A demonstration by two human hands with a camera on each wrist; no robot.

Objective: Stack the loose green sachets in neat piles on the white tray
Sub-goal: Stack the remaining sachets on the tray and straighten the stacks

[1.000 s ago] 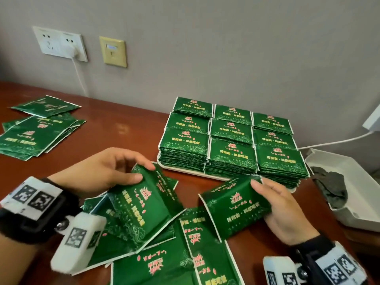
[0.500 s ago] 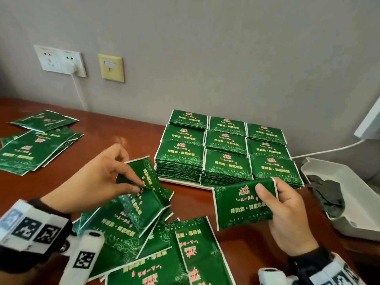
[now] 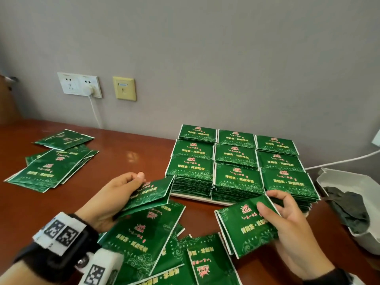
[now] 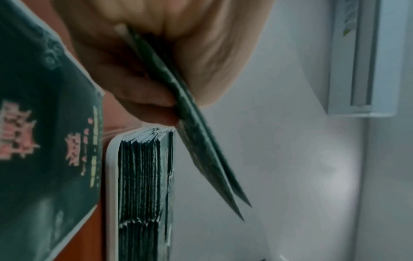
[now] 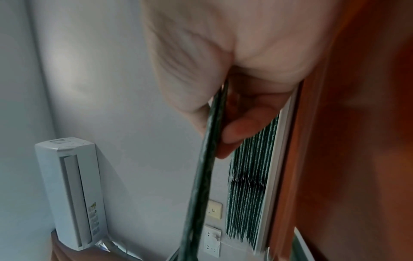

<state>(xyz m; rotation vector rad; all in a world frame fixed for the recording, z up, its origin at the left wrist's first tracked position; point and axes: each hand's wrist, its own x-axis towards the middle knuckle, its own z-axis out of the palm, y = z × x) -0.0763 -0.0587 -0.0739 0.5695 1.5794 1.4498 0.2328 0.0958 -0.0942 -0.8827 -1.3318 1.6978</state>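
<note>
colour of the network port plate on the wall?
Pale yellow network port plate, clearest in the head view.

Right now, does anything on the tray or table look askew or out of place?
The piles on the white tray look square. Loose sachets near the person lie jumbled, and another fanned heap sits far left. Nothing appears torn or spilled.

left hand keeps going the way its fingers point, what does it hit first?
Probably the front-left pile of sachets on the white tray. The left hand grips sachets whose far edge already sits just short of that pile's side; depth is unclear.
</note>
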